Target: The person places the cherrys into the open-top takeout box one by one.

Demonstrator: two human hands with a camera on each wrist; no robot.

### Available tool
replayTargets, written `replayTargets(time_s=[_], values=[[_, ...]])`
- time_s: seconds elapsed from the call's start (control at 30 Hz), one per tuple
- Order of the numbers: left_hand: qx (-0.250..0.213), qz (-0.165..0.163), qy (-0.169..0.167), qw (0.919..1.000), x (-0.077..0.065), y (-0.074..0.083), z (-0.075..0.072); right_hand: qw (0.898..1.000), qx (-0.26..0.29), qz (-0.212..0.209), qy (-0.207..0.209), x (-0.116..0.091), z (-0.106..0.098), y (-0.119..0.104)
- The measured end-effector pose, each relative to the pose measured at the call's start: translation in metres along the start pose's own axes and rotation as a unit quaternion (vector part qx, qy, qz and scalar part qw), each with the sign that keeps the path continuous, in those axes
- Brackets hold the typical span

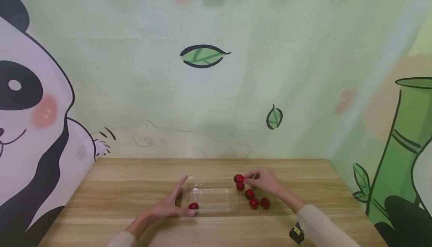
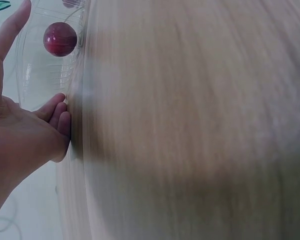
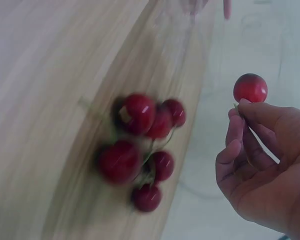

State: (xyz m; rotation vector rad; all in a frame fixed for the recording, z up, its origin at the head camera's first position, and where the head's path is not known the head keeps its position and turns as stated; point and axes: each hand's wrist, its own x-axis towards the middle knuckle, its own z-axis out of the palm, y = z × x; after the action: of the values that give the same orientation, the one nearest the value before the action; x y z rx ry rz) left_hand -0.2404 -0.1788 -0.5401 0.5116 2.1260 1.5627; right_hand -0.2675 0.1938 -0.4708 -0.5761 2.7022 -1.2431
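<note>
A clear plastic container (image 1: 216, 210) lies on the table with a red cherry (image 1: 194, 205) inside its left end. My left hand (image 1: 168, 205) rests against that end, thumb at the near side and fingers spread toward the far side. In the left wrist view, several fingertips (image 2: 62, 112) touch the container's low edge, below the cherry (image 2: 60, 39). Right of the container, my right hand (image 1: 264, 181) pinches a cherry (image 3: 250, 88) at its stem between thumb and finger, raised over the table. Several more cherries (image 1: 254, 203) with thin green stems lie beneath and beside that hand.
The wooden table (image 1: 135, 187) ends at a pale green printed backdrop (image 1: 202, 100). A small black object (image 1: 297, 234) with a yellow mark shows beside the right sleeve (image 1: 324, 226), near the front. The container stands between the left hand and the loose cherries.
</note>
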Motion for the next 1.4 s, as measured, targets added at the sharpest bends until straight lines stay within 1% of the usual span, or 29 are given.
replayTargets(time_s=[0.17,0.27,0.33,0.53,0.7,0.83,0.97,1.07,1.17,1.3,1.4], values=[[-0.001,-0.004,-0.003,1.0,0.003,0.001,0.0,1.0,-0.007,-0.026,-0.009,0.013,0.017,-0.016],[-0.002,-0.002,-0.004,1.0,0.005,0.003,0.001,0.999,-0.014,-0.038,-0.015,0.021,0.029,-0.02],[0.0,-0.002,-0.004,1.0,0.005,0.004,0.002,0.998,-0.017,-0.053,-0.023,0.026,0.038,-0.022],[0.005,-0.012,0.0,0.9999,0.003,0.005,0.003,0.995,0.003,-0.088,-0.055,0.039,0.066,-0.028],[0.0,-0.019,-0.001,0.9998,0.003,0.004,0.003,0.993,0.012,-0.09,-0.069,0.045,0.089,-0.033],[-0.002,-0.024,0.0,0.9997,0.002,0.002,0.002,0.993,-0.004,-0.081,-0.083,0.047,0.106,-0.04],[-0.006,-0.021,0.0,0.9998,0.003,0.0,0.001,0.994,-0.02,-0.062,-0.084,0.048,0.119,-0.044],[-0.009,-0.018,-0.005,0.9998,0.004,-0.001,0.002,0.995,-0.024,-0.047,-0.086,0.049,0.126,-0.044],[-0.01,-0.02,-0.006,0.9997,0.003,-0.002,0.002,0.994,-0.028,-0.05,-0.09,0.049,0.129,-0.044],[-0.006,-0.021,0.0,0.9998,0.002,0.001,0.002,0.994,-0.034,-0.059,-0.086,0.048,0.131,-0.049],[-0.004,-0.019,-0.002,0.9998,0.003,0.003,0.001,0.994,-0.036,-0.057,-0.082,0.049,0.132,-0.051]])
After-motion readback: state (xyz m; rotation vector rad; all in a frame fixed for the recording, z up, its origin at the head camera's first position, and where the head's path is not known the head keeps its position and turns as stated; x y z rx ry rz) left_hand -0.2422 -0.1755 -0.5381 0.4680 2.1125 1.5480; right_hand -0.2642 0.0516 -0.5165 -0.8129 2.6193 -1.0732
